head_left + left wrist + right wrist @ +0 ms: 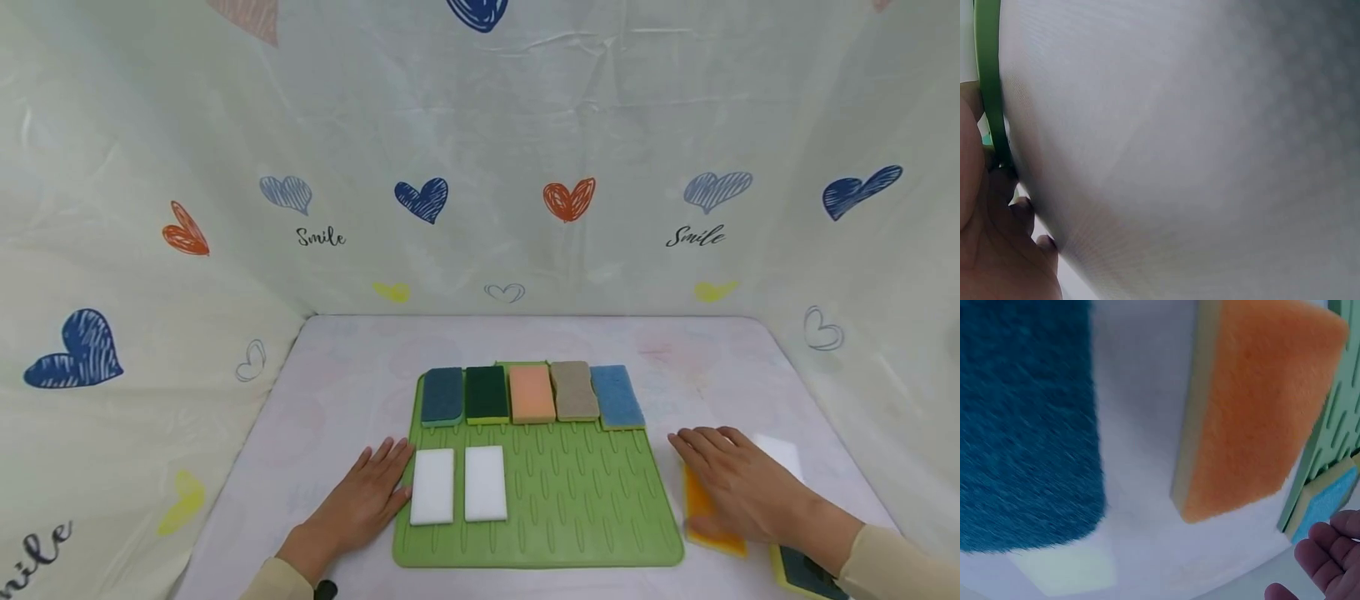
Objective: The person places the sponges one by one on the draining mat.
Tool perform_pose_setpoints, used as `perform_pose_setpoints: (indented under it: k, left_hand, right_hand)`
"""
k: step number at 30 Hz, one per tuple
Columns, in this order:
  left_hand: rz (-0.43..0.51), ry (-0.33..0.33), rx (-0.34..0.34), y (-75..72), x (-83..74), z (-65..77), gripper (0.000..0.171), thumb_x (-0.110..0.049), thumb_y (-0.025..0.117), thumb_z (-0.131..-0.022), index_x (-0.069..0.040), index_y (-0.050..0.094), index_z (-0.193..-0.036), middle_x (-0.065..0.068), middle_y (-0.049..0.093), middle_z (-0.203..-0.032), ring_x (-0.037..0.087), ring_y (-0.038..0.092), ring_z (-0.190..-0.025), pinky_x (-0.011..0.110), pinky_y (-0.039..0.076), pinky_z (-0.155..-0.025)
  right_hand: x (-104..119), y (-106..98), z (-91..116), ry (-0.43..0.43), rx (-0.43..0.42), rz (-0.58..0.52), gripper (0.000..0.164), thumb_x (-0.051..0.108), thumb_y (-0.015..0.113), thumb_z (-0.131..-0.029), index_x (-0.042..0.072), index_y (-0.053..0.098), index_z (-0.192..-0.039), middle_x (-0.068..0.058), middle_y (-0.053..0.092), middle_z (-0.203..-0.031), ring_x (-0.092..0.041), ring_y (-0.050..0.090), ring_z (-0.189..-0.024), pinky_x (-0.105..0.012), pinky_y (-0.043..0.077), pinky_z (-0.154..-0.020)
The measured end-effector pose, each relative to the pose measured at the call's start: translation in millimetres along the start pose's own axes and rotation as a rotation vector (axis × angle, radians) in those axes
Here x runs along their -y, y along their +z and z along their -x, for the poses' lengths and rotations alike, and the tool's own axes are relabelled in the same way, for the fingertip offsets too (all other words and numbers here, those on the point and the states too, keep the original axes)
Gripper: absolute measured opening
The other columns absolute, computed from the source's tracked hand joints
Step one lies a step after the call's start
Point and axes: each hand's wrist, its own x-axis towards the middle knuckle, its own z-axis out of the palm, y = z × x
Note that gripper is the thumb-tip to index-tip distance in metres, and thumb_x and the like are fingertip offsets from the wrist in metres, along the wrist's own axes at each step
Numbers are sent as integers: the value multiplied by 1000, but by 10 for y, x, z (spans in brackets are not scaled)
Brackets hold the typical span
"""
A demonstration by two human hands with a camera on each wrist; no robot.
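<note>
My left hand [366, 498] rests on the table with straight fingers against the left edge of a green ridged mat [585, 508]. Over an orange sponge [699, 500] to the right of the mat hovers my right hand [738, 483]. In the right wrist view its fingers [1322, 556] look loosely extended, apart from the orange sponge. Two white sponges [432, 487] lie at the mat's left front. Along its back edge runs a row: a blue-grey sponge [442, 396], a dark green one [487, 393], a peach one [532, 393], a beige one [575, 390] and a blue one [618, 397].
Beyond the right hand lies a white sponge [782, 454], partly covered. A dark scouring sponge [1022, 425] with a yellow side lies nearest the right forearm. The pale table [360, 358] meets a heart-printed curtain [495, 242] at the back and sides.
</note>
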Motion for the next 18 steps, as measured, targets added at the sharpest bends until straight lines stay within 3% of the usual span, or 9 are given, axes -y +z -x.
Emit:
perform_pose_setpoints:
  k: [4,9,15,18]
  left_hand:
    - [0,-1,2,-11,-4,2,66,-39,48,-113,-3,33,-165,12,35,-171,35,27,-161,57,24,-130]
    - [-6,0,3,-29,-17,5,65,-38,49,-113,-2,33,-165,13,35,-171,36,28,-160,58,24,-130]
    - [7,6,-3,-44,-34,8,65,-37,50,-113,-2,34,-164,13,36,-170,37,29,-160,59,25,-129]
    - [7,2,-1,-37,-34,7,65,-38,50,-113,-2,34,-164,13,36,-171,36,28,-160,58,25,-130]
  right_hand:
    - [44,78,191,-22,11,-20,102,81,72,-78,1,62,-139,-12,66,-137,-32,63,-122,-51,49,-102]
    - [2,142,281,-41,-8,1,97,67,84,-72,-1,63,-138,-13,66,-136,-33,64,-121,-53,51,-101]
    - [-251,149,250,-2,44,32,91,56,87,-77,-4,61,-140,-20,64,-140,-38,63,-123,-58,53,-101]
    - [-456,180,218,31,31,64,94,56,90,-75,-6,59,-139,-23,64,-137,-40,62,-122,-58,53,-101]
